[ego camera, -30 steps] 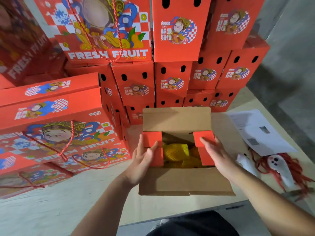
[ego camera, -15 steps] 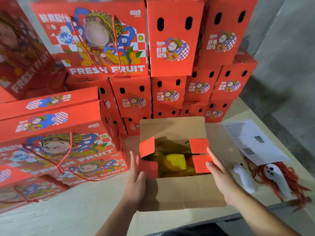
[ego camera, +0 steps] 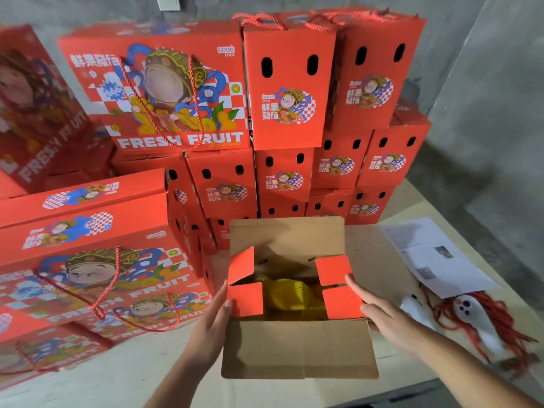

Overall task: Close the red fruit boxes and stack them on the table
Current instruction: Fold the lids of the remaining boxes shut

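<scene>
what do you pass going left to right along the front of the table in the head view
stacked red fruit boxes → left hand → open box → right hand → white ghost-like toy with red strings

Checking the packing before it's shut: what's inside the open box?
Inside the open box, fruit in yellow net shows between the red side flaps. The flaps cover the rest, so no count.

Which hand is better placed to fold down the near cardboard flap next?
Left, marginally. The left hand lies along the open box beside the near flap's hinge corner. The right hand reaches toward the right red side tabs, further from it.
</scene>
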